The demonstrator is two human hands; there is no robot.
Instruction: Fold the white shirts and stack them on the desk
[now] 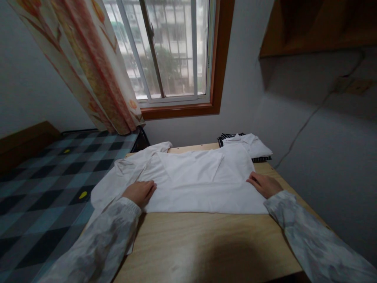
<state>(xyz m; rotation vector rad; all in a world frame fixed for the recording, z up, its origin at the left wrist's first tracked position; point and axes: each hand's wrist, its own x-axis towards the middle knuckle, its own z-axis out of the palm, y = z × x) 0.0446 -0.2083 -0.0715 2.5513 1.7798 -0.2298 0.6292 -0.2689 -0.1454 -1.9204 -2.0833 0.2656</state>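
A white garment [197, 181] lies spread and partly folded on a light wooden table [206, 243]. My left hand [140, 192] rests flat on its left part, fingers stretched toward the middle. At the garment's right edge lies my right hand [264, 184], fingers together and pressed on the cloth. Neither hand holds anything. One sleeve of the garment hangs off the table's left side. Both my arms wear pale patterned sleeves.
A folded white and dark striped garment [250, 146] sits at the table's back right corner. A bed with a checked cover [50, 177] stands on the left. Behind are a barred window [171, 51], a flowered curtain [88, 63] and grey walls; a cable [306, 125] runs down the right wall.
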